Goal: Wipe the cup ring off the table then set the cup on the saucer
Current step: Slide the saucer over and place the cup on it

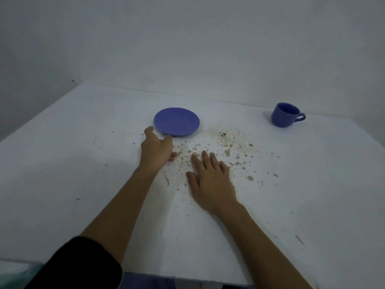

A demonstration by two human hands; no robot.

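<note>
A blue saucer [176, 122] lies on the white table [83, 163], left of centre. My left hand [157, 148] touches the saucer's near-left rim with thumb and fingers around the edge. A blue cup [284, 114] stands upright at the far right, its handle pointing right, apart from both hands. Brown stains and specks [227, 147] are scattered over the table between saucer and cup. My right hand [210, 180] lies flat, palm down, fingers spread, on the near-left part of the stained patch. No cloth is visible.
A plain white wall [187, 49] rises behind the table's far edge. The table's near edge [187, 277] runs along the bottom, with blue fabric below it. A dark sleeve [83, 265] covers my left upper arm.
</note>
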